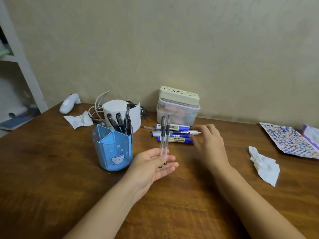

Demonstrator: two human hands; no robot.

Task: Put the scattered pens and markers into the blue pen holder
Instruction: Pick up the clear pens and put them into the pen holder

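Left hand [153, 165], palm up just right of the blue pen holder [113, 149], pinches two clear-barrelled pens [164, 138] near their lower ends and holds them upright, side by side, their dark grips level with the markers behind. Its fingers are closed on the pair. Further right, the right hand [209, 144] reaches palm-down toward the heap of markers [174, 133] — fingers spread and empty, the fingertips blurred at the heap's right end, so I cannot tell whether they touch it. The markers, white and blue, lie roughly parallel on the wooden table [51, 169], with a thin pen or two among them. Three or four black-capped pens [120, 122] already stand in a rear compartment of the holder; the front compartments look empty. Behind the holder stands a white cylinder [114, 109] with cables, and behind the markers a clear lidded box [177, 112] — a cream case on top. A crumpled tissue [264, 165] lies well to the right.
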